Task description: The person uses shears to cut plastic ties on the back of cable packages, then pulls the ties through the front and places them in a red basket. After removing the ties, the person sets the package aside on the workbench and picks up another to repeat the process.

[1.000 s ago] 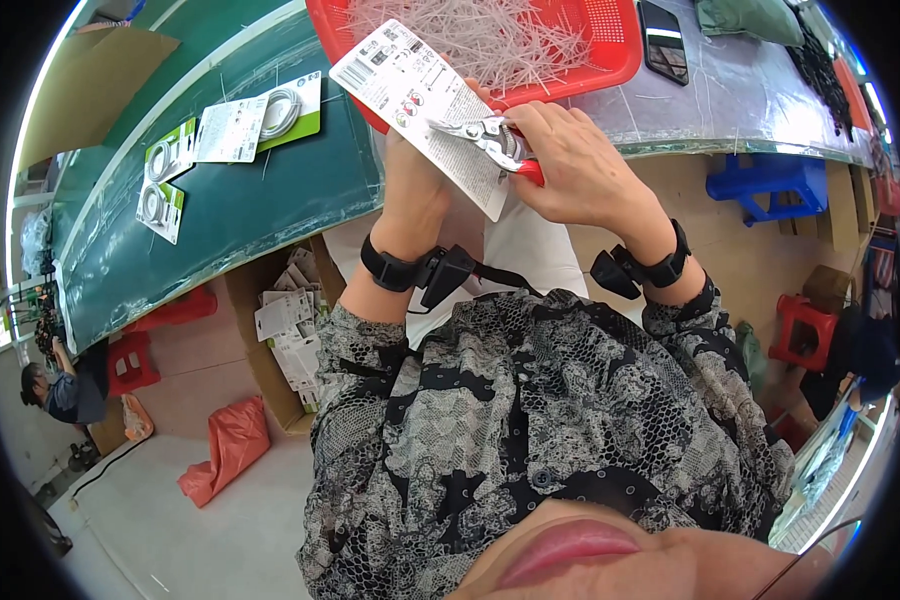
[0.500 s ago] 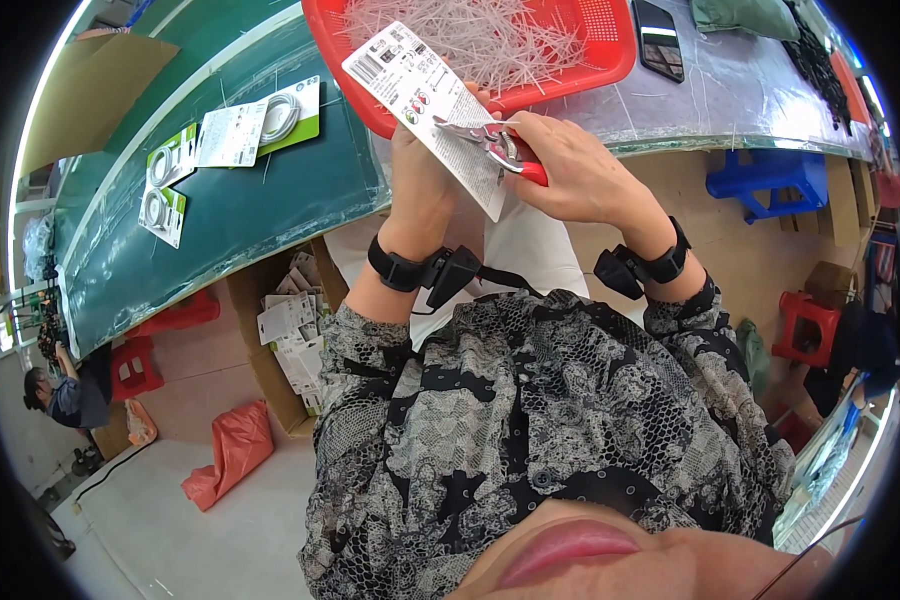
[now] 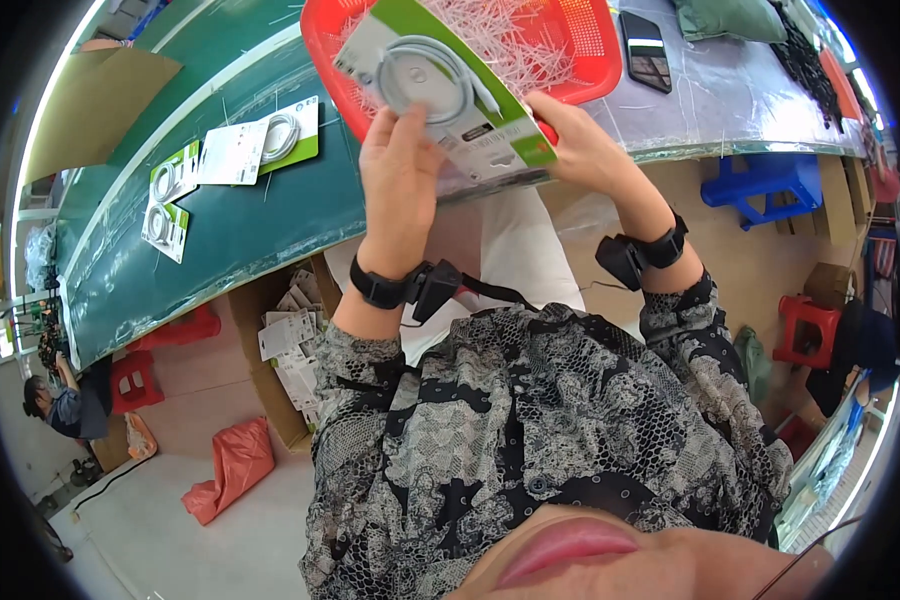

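Observation:
A blister card [image 3: 483,147] in white and green holds a coiled white cable [image 3: 470,88] under a clear blister. It is tilted over the near side of the red basket [image 3: 345,100], front facing me. My right hand [image 3: 582,145] grips its right edge. In that same hand a bit of the red handle of the snips [image 3: 547,131] shows; the blades are hidden behind the card. My left hand [image 3: 400,165] is at the card's lower left, fingertips blurred in front of the coil. Whether they pinch anything, I cannot make out.
Clear plastic ties [image 3: 545,65] fill the basket. Several carded cables [image 3: 232,152] lie on the green table [image 3: 300,205] at left. A phone [image 3: 647,52] lies right of the basket. Below the table stand a carton of cards [image 3: 292,340] and a blue stool [image 3: 765,185].
The card has been turned from its printed back to its cable side. My left hand came off its back edge to the front. The snips' blades have gone behind the card.

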Action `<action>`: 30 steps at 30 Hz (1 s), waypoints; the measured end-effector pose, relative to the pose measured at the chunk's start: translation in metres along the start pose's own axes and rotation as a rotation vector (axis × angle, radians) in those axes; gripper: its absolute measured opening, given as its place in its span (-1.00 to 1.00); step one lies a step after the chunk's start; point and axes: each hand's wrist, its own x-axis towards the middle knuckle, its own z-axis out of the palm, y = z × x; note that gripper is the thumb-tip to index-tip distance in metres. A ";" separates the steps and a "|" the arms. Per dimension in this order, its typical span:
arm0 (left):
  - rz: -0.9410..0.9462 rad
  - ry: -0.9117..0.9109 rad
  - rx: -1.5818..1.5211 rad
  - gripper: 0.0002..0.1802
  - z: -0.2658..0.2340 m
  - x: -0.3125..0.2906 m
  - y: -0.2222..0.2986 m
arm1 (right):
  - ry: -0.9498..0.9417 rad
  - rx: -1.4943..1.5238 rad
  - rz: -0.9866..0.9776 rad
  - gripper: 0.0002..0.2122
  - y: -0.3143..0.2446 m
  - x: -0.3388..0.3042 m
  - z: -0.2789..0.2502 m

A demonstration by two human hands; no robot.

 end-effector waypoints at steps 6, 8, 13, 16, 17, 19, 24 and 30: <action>0.193 -0.039 0.009 -0.58 0.001 0.001 0.007 | 0.308 -0.551 0.033 -0.68 -0.013 0.016 -0.016; 0.271 -0.048 0.111 -0.57 0.001 -0.002 0.006 | 0.365 -0.578 0.034 -0.66 -0.028 0.013 -0.017; 0.380 -0.062 0.295 -0.55 0.004 -0.005 0.002 | 0.370 -0.690 -0.160 -0.63 -0.054 0.011 -0.005; 0.402 -0.047 0.364 -0.55 0.008 -0.009 0.000 | 0.330 -0.723 -0.141 -0.62 -0.059 0.013 -0.004; 0.413 -0.036 0.398 -0.55 0.009 -0.010 0.000 | 0.326 -0.723 -0.139 -0.61 -0.058 0.014 -0.004; 0.425 -0.034 0.426 -0.56 0.009 -0.012 0.001 | 0.316 -0.721 -0.136 -0.61 -0.055 0.016 -0.004; 0.475 -0.017 0.512 -0.58 0.005 -0.016 0.001 | 0.324 -0.700 -0.112 -0.62 -0.055 0.016 -0.004; 0.531 0.002 0.604 -0.58 0.006 -0.019 0.004 | 0.278 -0.665 -0.127 -0.66 -0.061 0.014 -0.009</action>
